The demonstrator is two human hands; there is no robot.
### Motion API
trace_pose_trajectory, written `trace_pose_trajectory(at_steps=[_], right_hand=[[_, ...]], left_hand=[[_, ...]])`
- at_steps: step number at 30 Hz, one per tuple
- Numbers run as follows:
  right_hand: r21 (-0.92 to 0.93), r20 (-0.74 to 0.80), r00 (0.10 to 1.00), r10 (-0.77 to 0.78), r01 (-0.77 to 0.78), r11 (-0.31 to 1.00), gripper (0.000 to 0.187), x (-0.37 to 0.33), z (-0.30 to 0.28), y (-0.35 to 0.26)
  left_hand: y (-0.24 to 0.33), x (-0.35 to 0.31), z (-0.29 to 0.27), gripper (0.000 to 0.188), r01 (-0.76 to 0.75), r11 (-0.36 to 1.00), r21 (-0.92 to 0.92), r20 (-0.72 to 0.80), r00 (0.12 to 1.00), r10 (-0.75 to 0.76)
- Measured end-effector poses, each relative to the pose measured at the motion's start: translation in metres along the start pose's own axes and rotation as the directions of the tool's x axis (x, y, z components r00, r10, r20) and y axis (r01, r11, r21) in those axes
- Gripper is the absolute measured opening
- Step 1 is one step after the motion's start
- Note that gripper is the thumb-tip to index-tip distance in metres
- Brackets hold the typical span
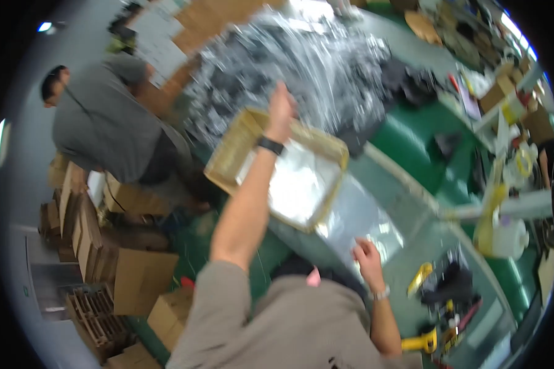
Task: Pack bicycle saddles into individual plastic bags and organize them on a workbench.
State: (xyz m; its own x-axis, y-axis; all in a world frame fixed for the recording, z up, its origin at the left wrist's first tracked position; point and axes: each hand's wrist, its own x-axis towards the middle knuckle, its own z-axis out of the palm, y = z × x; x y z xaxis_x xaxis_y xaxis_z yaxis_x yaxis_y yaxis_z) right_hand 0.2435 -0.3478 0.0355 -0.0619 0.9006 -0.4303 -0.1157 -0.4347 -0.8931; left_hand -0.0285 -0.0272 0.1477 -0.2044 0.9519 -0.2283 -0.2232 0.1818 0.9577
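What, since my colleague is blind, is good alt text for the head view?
A person's left hand extends across a yellowish box, before a heap of shiny plastic; the right hand is near a clear sheet. At left, another person is near cardboard boxes.

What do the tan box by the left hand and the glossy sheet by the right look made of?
Tan box: possibly cardboard, its walls dullish brown; shinier yellowish rim suggests tape. Glossy sheet: probably smooth plastic film, from its bright, streaky reflections.

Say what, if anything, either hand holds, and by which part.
Nothing visibly held: the left hand looks empty near the box; the right hand, loosely curled, shows nothing either.
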Motion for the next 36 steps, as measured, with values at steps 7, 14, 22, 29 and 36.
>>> trace_pose_trajectory(at_steps=[7, 14, 22, 29, 36], right_hand=[[-0.357, 0.131, 0.981, 0.140, -0.085, 0.930, 0.017, -0.034, -0.026, 0.020], [-0.586, 0.515, 0.833, 0.203, 0.170, 0.792, 0.015, -0.056, -0.027, 0.018], [-0.529, 0.364, 0.893, 0.265, -0.036, 0.848, 0.012, -0.090, -0.044, 0.045], [-0.519, 0.488, 0.871, 0.050, 0.244, 0.819, 0.022, -0.108, -0.031, -0.008], [-0.705, 0.524, 0.852, 0.003, 0.432, 0.563, 0.021, -0.109, -0.028, 0.001]], left_hand=[[-0.103, -0.216, -0.044, 0.060, -0.495, 0.064, 0.867, 0.405, 0.622, -0.670], [-0.201, -0.286, -0.055, 0.034, 0.083, 0.477, 0.875, 0.411, 0.393, -0.822], [-0.196, -0.305, 0.013, 0.019, 0.514, 0.764, 0.389, 0.720, 0.347, -0.601], [-0.179, -0.314, 0.047, 0.020, 0.435, 0.862, 0.259, 0.741, 0.484, -0.466], [-0.158, -0.317, 0.071, 0.022, 0.277, 0.921, 0.274, 0.808, 0.453, -0.377]])
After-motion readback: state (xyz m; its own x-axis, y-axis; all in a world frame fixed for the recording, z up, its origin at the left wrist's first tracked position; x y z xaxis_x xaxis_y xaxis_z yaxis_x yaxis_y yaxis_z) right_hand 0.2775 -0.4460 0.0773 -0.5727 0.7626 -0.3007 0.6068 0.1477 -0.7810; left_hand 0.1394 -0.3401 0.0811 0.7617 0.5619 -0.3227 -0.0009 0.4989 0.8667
